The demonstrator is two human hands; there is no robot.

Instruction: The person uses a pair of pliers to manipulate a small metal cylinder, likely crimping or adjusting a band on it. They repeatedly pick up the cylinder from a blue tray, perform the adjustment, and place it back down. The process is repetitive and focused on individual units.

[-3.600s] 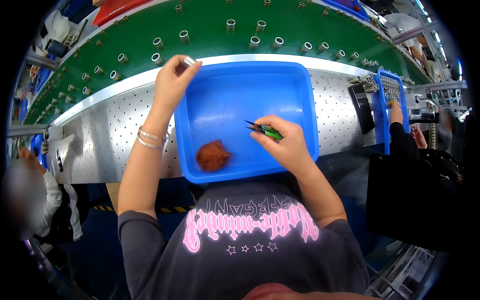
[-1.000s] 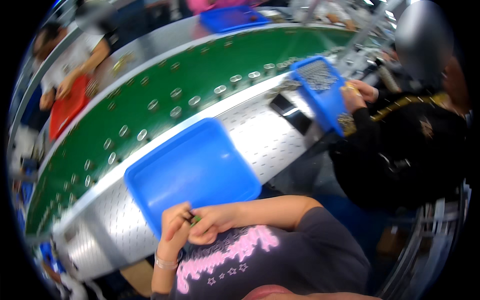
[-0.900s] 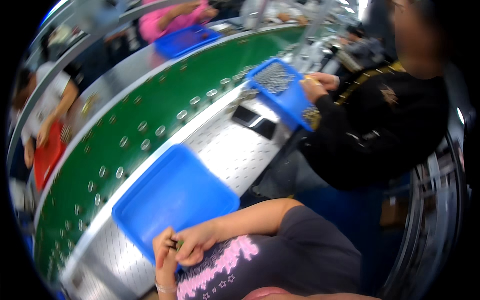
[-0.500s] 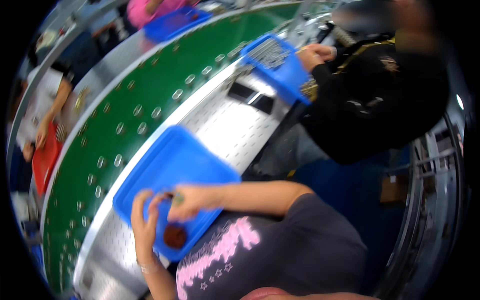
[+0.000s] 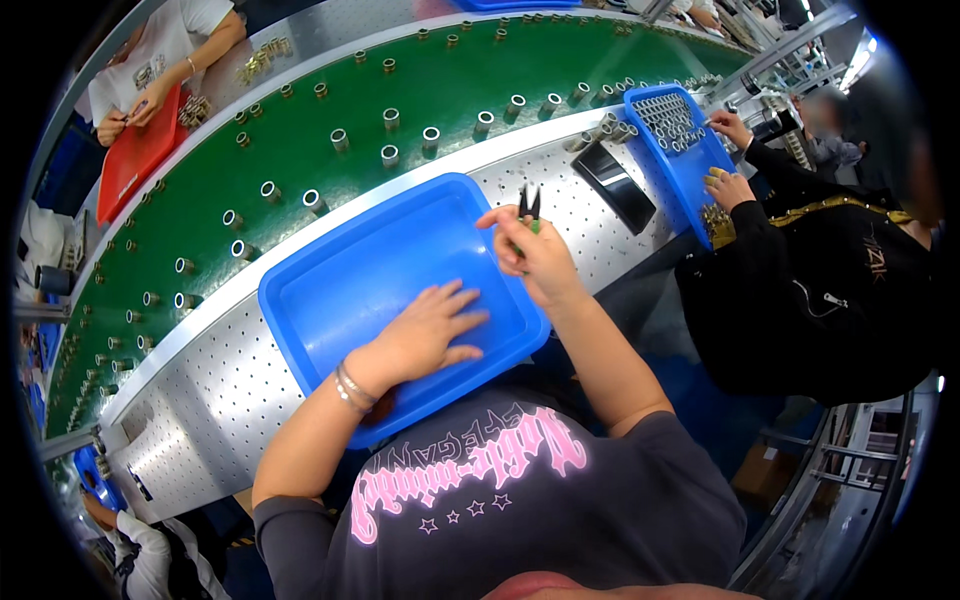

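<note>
A blue plastic tray point(image 5: 345, 265) lies in front of me on the perforated metal ledge. My left hand point(image 5: 432, 330) hovers over or rests on its floor, palm down, fingers spread, holding nothing; whether it touches cannot be told. At the tray's right rim my right hand point(image 5: 540, 262) is closed around small pliers point(image 5: 530, 205), black jaws pointing away from me and a bit of green handle showing. My right index finger points out to the left. A reddish-brown round thing point(image 5: 380, 408) sits in the near tray corner, mostly hidden under my left wrist.
Beyond the ledge point(image 5: 200, 375) curves a green conveyor point(image 5: 300, 140) carrying several metal sleeves point(image 5: 391, 118). A dark phone-like slab point(image 5: 612, 188) lies to the right. Further right a co-worker's hands are at a blue tray point(image 5: 685, 185) of metal parts; another person holds a red tray point(image 5: 140, 165).
The view has swung and steadied. My hands, close together before, are now apart: the left has spread over the tray, the right has moved to its right rim with the pliers.
</note>
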